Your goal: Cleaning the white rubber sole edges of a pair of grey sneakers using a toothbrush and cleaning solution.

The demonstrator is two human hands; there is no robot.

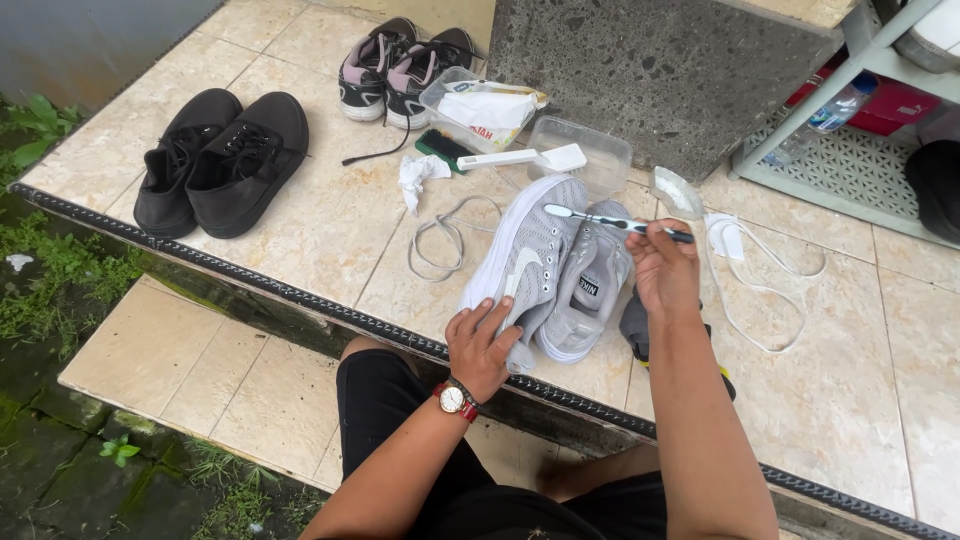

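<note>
Grey mesh: two pale grey sneakers (555,270) lie side by side on the tile ledge, woven knit uppers, white soles, laces out.
Left hand: the left hand (482,347) rests with fingers curled over the heel of the nearer sneaker, pressing it down; a round-faced wristwatch (453,398) on a red strap sits at the wrist.
Right hand: the right hand (662,272) is closed around the dark handle of a toothbrush (610,222), thin and straight, its white bristled head over the toe of the sneakers.
Ledge: beige glossy tiles (330,235) with thin grout lines, edged by a dark studded strip; a lower tiled step sits beneath, by mossy ground.
Laces: a loose grey lace (440,235) loops left of the sneakers; a white lace (765,290) curls to the right.
Containers: a clear plastic tub (590,155) stands just behind the sneakers, with a white flat brush (525,158) across its rim; another clear tub (475,105) holds a crumpled white packet.
Cloth: a crumpled white rag (418,175) lies near the tubs.
Other shoes: a matte black canvas pair (220,160) sits well apart at left; a grey and pink pair (400,70) stands behind the tubs.
Wall: rough speckled dark stone (660,70) rises at the back.
</note>
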